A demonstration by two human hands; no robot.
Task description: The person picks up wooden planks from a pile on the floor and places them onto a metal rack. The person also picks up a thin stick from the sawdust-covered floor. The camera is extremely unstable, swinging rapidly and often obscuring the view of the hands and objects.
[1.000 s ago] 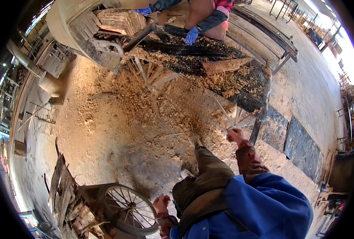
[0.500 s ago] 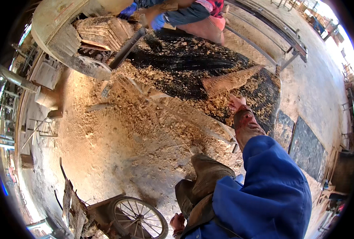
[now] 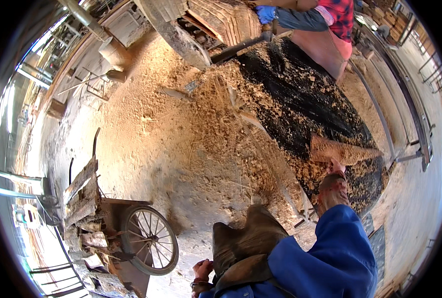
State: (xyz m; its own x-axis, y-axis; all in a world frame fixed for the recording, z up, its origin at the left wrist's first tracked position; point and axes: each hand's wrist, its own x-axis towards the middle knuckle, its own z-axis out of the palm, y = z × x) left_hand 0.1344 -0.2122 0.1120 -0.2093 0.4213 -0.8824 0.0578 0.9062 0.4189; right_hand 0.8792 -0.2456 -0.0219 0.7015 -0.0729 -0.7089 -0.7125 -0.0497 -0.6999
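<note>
- Black tabletop point(image 3: 325, 99) under loose wood chips point(image 3: 273, 102); tapered reddish-brown wooden slab point(image 3: 347, 151) lies flat on it, toward your end, narrow tip pointing right.
- Your right hand point(image 3: 335, 166) is at the slab's near edge, fingertips apparently touching; cannot tell whether they grip it. A one-edge hold could let the slab twist or slip, chips acting as rollers.
- Rough wood could splinter bare skin; no glove on you.
- Your left hand point(image 3: 202, 270) hangs low by your thigh, fingers curled; cannot tell if anything is inside. With it down there, nothing steadies the slab's other end.
- Co-worker's blue-gloved hand point(image 3: 266, 14) rests by the stacked boards point(image 3: 226, 22) at the far end. A long slab swung that way might knock that arm.
- Sawdust-strewn floor point(image 3: 146, 104) could cost you footing if you lean out.
</note>
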